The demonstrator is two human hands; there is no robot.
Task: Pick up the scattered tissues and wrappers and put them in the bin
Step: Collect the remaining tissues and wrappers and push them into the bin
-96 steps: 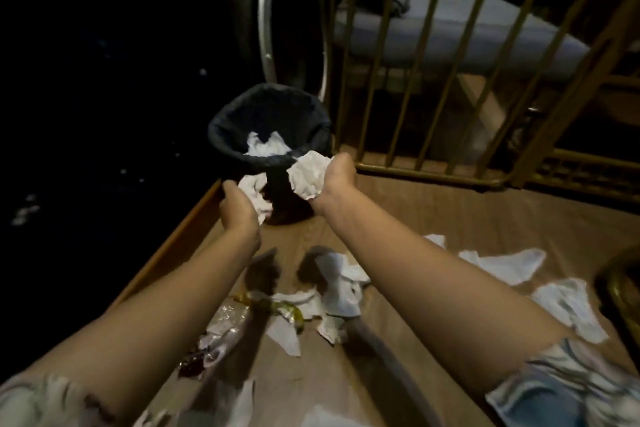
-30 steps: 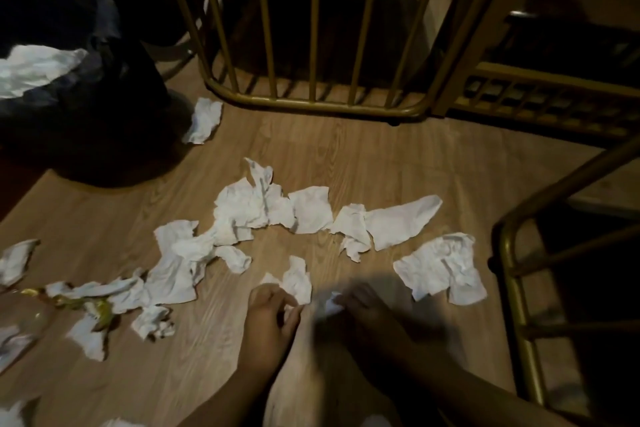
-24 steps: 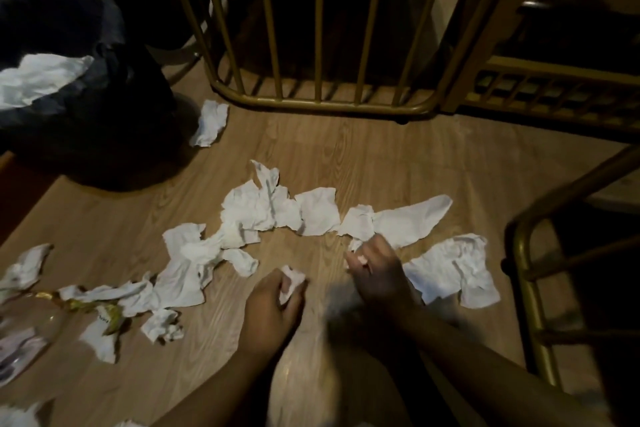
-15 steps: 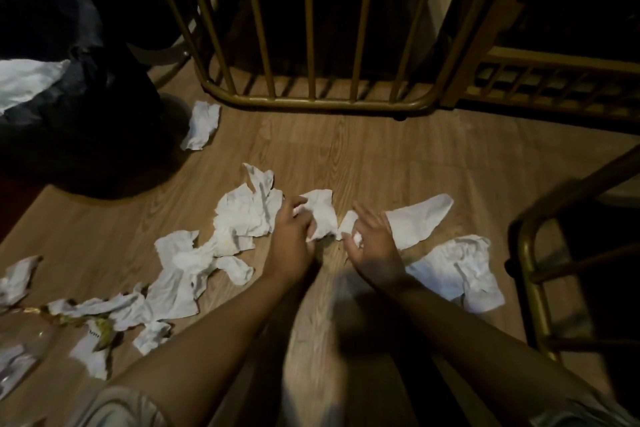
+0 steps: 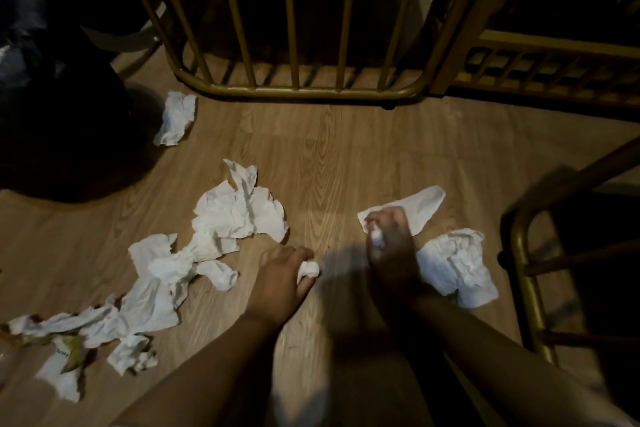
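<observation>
Crumpled white tissues lie scattered on the wood floor. My left hand [image 5: 280,279] is closed around a balled tissue [image 5: 308,269] just above the floor. My right hand [image 5: 389,246] grips another small wad of tissue [image 5: 375,239], low over a flat tissue [image 5: 420,208]. A large crumpled tissue [image 5: 457,262] lies right of that hand. A big pile of tissues [image 5: 239,215] spreads left of my left hand, trailing down to a yellow wrapper [image 5: 69,354]. The dark bin [image 5: 41,87] stands at the left edge, with a single tissue [image 5: 175,118] beside it.
A gold metal gate [image 5: 298,90] with vertical bars closes off the far side. A gold-framed piece of furniture [image 5: 523,253] stands at the right. The bin casts a dark shadow over the floor at the left.
Both hands gathered up the two small tissues from the middle of the floor and bunched them; the left hand pulled back toward me with its wad, and the right stayed near the flat tissue.
</observation>
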